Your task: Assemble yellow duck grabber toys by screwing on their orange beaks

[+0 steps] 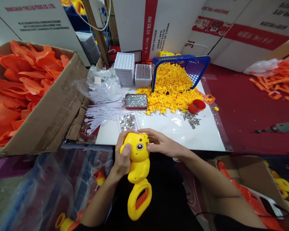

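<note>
A yellow animal-shaped toy (138, 165) stands upright in front of my body, with a printed eye, small screw holes and a loop handle below that has an orange ridged trigger (141, 200). My left hand (124, 155) is closed around the back of its head, thumb pressed on the near face. From the other side, my right hand (162, 143) has its thumb and fingers against the front edge of the head, beside a small slot. Whether a small part sits between those right fingertips is hidden. Just beyond the toy lies a white tray of round metal discs (127, 122).
Yellow clips (170, 101) spill from a tipped blue basket (197, 69). Nearby are a tray of small metal parts (136, 101), a red cup (197, 106), white sticks (103, 112) and a power screwdriver (281, 127). A carton of orange parts (48, 106) stands left.
</note>
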The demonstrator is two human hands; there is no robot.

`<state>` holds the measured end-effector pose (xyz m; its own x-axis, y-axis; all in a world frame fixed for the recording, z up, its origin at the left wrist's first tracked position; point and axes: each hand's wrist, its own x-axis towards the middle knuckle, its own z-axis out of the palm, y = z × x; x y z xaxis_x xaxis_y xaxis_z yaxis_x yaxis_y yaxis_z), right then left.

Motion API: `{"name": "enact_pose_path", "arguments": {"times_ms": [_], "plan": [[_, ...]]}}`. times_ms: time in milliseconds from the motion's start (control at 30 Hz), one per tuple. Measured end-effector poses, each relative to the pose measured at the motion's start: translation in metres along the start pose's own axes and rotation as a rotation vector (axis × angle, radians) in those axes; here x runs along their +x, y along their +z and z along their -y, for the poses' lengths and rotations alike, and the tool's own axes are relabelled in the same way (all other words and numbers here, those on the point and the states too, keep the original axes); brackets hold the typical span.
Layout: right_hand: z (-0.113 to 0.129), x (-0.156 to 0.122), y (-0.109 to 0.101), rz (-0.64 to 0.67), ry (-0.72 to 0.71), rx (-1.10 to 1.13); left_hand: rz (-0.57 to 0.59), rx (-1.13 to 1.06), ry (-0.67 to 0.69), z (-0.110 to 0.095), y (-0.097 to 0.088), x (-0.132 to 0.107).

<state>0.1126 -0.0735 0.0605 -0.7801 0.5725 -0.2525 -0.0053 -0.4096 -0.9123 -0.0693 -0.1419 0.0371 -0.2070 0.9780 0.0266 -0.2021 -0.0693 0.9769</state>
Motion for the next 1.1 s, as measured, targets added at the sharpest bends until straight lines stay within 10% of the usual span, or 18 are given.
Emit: {"name": "enact_pose_path", "arguments": {"times_ms": [200,400,833,1100], "plan": [[0.009,0.015,-0.035,0.04,-0.091,-0.361,-0.006,-0.038,-0.078,0.002,0.011,0.004],[0.018,0.073,-0.071,-0.413,-0.129,-1.294,-0.008,-0.073,-0.096,0.011,0.039,0.006],[0.001,0.063,-0.093,-0.302,-0.285,-1.617,-0.109,0.007,0.159,0.063,0.063,0.012],[-0.01,0.044,-0.109,-0.524,-0.671,-1.538,-0.034,0.038,0.144,0.074,0.071,0.024]]}}
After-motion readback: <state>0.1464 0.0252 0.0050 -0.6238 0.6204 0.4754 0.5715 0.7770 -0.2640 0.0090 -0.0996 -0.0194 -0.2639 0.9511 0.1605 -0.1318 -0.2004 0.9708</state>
